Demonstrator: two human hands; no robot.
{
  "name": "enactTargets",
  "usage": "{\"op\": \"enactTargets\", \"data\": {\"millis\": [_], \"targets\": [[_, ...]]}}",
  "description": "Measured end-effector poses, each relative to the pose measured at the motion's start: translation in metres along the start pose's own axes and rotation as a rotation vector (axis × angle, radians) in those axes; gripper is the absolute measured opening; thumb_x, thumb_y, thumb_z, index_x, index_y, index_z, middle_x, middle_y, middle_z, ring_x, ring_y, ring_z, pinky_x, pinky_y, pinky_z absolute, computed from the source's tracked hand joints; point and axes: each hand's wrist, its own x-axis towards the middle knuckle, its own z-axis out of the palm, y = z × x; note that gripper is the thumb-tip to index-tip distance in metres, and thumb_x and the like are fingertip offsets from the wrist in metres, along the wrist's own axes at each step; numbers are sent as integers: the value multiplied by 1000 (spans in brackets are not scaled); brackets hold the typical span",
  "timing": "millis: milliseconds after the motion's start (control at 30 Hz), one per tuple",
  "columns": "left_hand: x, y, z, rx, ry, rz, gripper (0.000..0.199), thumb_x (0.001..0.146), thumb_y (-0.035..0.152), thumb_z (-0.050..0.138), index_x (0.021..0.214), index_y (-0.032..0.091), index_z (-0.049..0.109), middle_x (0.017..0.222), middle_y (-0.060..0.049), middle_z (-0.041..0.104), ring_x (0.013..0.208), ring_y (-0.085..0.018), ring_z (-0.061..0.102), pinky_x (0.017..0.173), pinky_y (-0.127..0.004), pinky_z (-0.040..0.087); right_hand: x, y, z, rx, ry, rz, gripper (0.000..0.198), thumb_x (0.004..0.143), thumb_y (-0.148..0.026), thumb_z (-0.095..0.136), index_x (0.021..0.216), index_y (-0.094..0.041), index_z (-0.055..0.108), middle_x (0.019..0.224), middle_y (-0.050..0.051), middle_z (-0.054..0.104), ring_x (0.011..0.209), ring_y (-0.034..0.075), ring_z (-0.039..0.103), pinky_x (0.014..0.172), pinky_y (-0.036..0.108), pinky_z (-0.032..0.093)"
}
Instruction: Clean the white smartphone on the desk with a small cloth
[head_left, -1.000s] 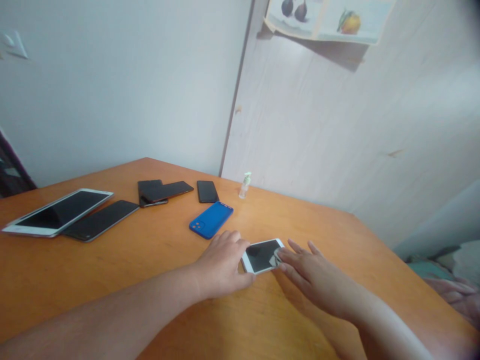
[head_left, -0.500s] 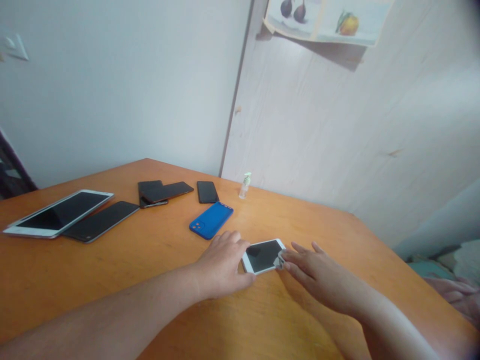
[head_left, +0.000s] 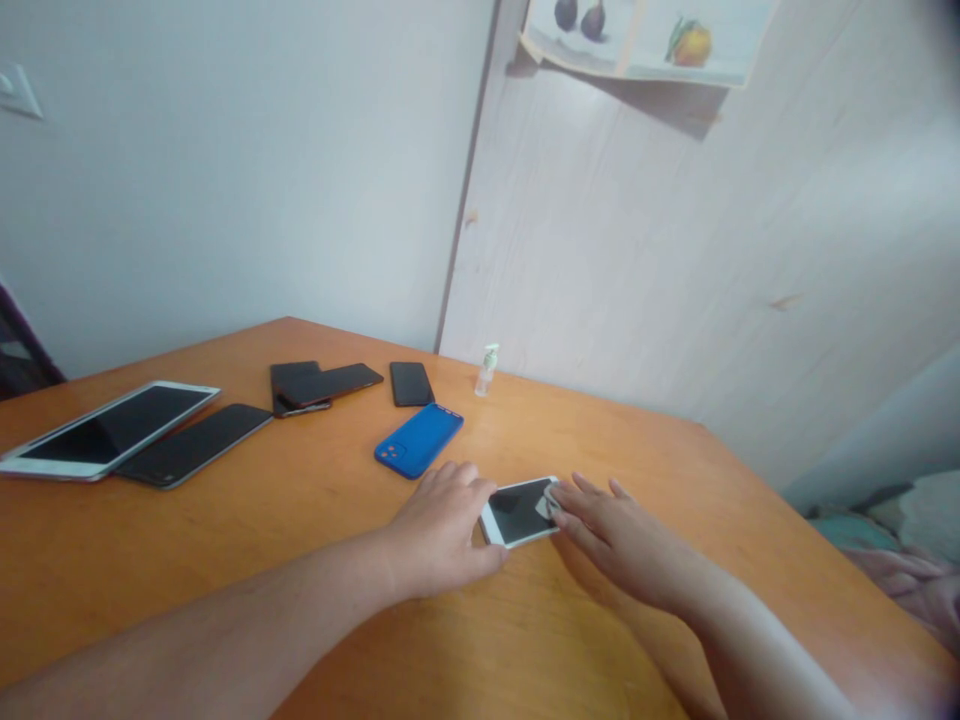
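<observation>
Left hand [head_left: 450,535] grips the left end of a white phone [head_left: 516,515] between thumb and fingers; the phone lies flat, screen up, well in from the far edge of a wooden table [head_left: 600,430]. Right hand [head_left: 626,548], fingers outstretched, touches a small whitish cloth [head_left: 545,502] on the screen's right end, though whether it pinches the cloth is unclear. Beyond the left hand, toward the far edge, lies a blue phone case [head_left: 420,440].

Gripping a white smartphone [head_left: 514,514] with the left hand [head_left: 442,530]. Holding a white wipe [head_left: 545,503] on its screen with the right hand [head_left: 619,538].
</observation>
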Motion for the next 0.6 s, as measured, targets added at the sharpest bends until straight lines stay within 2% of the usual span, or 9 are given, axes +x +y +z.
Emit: {"op": "enactTargets", "data": {"millis": [167,267,367,433,533,600], "targets": [[0,0,1,1,14,-1,48,75,47,68,116,22,62,101,-8,57,101,-29,54,87,-39,45,17,-7,19,-46,105,82,50,102,-42,31,144,-20,46,152,11,45,148,34,21,115,65,15],[0,1,2,1,16,-11,44,75,46,68,112,23,63,101,-7,58,102,-29,55,87,-39,45,14,-24,23,-13,115,-25,52,102,-45,32,147,-21,42,154,12,41,149,30,21,118,60,14],[0,1,2,-9,10,-18,46,76,46,67,115,23,61,105,-8,59,105,-29,55,90,-40,45,10,-30,23,44,66,-153,52,103,-48,29,150,-27,38,158,7,36,148,27,25,119,58,13],[1,0,2,-23,7,-23,53,75,46,67,121,21,57,111,-9,60,109,-30,54,94,-42,44,12,-25,22,32,69,-101,52,104,-47,26,149,-27,39,157,7,37,147,28,26,118,62,10],[1,0,4,-47,17,-43,71,71,45,71,133,17,48,122,-13,59,116,-32,52,101,-45,42,17,-15,23,-35,127,55,52,104,-45,27,146,-19,43,154,14,42,147,31,27,115,67,8],[1,0,6,-60,30,-60,82,69,45,72,139,16,41,129,-15,57,121,-34,51,105,-47,39,17,-19,24,-56,149,68,53,103,-45,28,145,-17,45,153,16,41,146,32,28,115,67,8]]}}
